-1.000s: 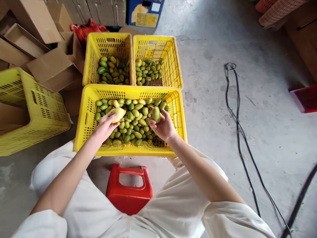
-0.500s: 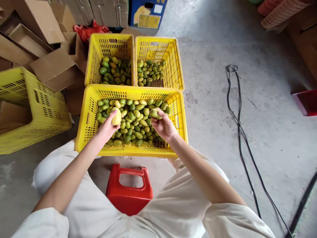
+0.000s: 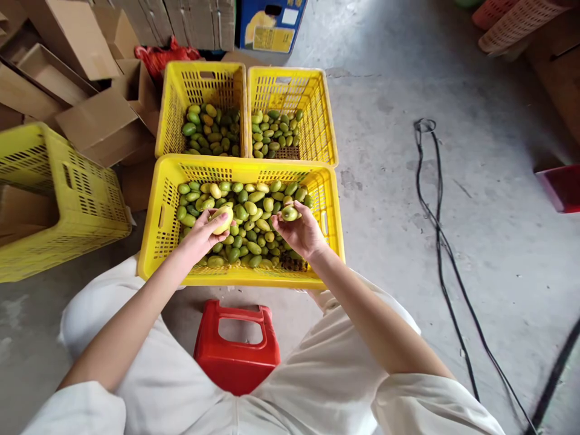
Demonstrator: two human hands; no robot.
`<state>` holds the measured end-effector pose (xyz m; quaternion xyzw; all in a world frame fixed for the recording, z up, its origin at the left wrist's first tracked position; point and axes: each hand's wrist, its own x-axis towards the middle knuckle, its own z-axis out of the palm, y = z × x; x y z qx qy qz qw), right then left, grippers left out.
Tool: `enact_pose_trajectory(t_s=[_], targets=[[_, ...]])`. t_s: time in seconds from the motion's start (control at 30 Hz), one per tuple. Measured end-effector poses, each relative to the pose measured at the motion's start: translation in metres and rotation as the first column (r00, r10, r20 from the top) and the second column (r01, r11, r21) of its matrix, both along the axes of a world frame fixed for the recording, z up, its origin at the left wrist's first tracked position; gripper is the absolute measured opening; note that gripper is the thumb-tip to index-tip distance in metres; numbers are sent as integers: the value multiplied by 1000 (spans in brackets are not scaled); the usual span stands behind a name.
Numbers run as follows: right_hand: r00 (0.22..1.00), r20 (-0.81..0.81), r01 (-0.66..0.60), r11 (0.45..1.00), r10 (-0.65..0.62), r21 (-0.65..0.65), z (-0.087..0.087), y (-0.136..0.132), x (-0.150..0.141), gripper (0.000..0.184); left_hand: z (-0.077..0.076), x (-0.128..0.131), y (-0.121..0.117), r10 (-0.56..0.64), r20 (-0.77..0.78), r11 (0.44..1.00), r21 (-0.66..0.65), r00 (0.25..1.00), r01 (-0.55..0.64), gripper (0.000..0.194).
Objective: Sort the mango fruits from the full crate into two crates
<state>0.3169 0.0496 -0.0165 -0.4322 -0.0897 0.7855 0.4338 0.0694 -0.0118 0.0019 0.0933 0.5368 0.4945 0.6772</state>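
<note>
A wide yellow crate in front of me is filled with green and yellowish mangoes. My left hand is closed round a pale yellow mango over the crate's left half. My right hand grips a small green mango over the right half. Behind this crate stand two smaller yellow crates side by side: the left one and the right one, each partly filled with mangoes.
A red plastic stool sits between my knees. Another yellow crate lies at the left beside cardboard boxes. Black cables run over the concrete floor at the right. A red object is at the right edge.
Both hands turned their mangoes while staying over the near crate. The left hand's yellow mango shifted slightly right; the right hand's green mango tipped from upright to lying across the fingers.
</note>
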Motion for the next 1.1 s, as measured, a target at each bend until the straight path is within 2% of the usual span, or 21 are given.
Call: enact_pose_trajectory(t_s=[0.2,0.4,0.63,0.8,0.93,1.1], targets=[[999,31,-38,998,37,42,5,0,1,58,-6,-4,3,63,49,998,20,997,-64,43],[993,103,-54,998,53,12,-1,1,4,55,-13,-4,2,52,39,998,43,998,-54,55],[981,130,-163,979,147,126,1,-5,1,67,-3,-6,0,-22,101,995,95,995,12,63],[978,144,-162,983,149,82,0,-5,4,54,3,-4,-1,-42,60,996,78,997,37,55],[960,149,-247,967,237,59,0,-3,6,34,4,-5,-1,-55,70,997,59,996,51,46],[945,151,-300,953,289,53,0,-2,5,38,7,-8,1,-58,97,998,45,994,54,42]])
